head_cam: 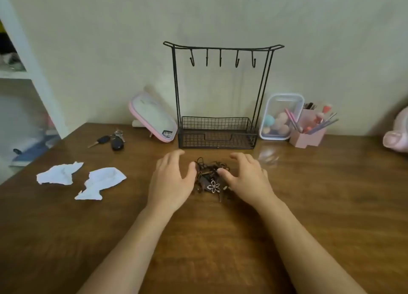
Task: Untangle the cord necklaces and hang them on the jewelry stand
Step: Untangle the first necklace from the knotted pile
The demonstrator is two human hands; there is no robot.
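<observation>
I see my left hand (172,181) and right hand (248,176) flanking the necklaces (209,179), a brown tangle lying on the bench (331,194) just in front of the stand (216,137). Both hands' fingers (171,161) are spread, loosely curved, gripping nothing; each thumb touches the tangle's edge.

necklaces (209,178) on table (331,194), before stand (220,95) | keys (112,140) left | pen holder (309,135) right
</observation>
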